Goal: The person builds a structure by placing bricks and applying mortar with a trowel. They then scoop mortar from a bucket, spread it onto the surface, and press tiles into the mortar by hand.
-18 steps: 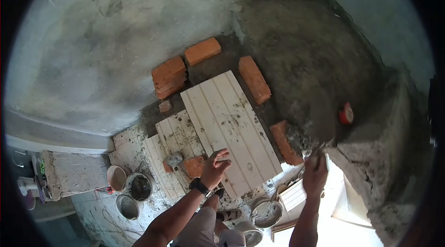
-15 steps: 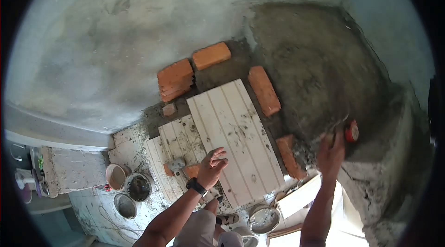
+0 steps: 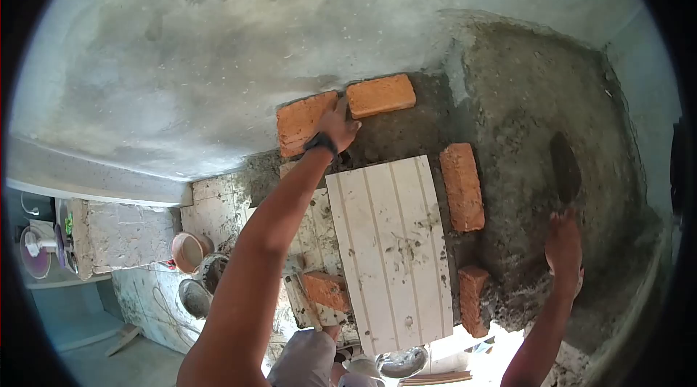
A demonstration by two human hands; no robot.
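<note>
The left hand [image 3: 336, 128] is partly open, its fingers reaching over the right-hand end of the left brick [image 3: 301, 124] by the gap and its thumb spread out to the side below the upper brick [image 3: 381, 95]; whether the fingers grip the left brick or only touch it cannot be told. A black band [image 3: 321, 142] circles that wrist. Both bricks lie close together along the base of the grey wall [image 3: 218, 67]. The right hand [image 3: 564, 245] is closed around the handle end of a trowel [image 3: 565, 169], whose dark blade points away from the person over the rough grey mortar surface [image 3: 523, 118]. A long brick [image 3: 462, 187] lies between that surface and a pale grooved board [image 3: 392, 256] spotted with dark marks, and a shorter-looking brick [image 3: 473, 301] lies nearer the person, with lumpy mortar [image 3: 498, 307] beside it. Left of the board, a reddish brick piece [image 3: 327, 290] rests near a hammer [image 3: 305, 296]. Farther left, a round tub [image 3: 194, 298] stands on the splattered floor [image 3: 149, 303], and a bucket [image 3: 187, 250] is just beyond it
</note>
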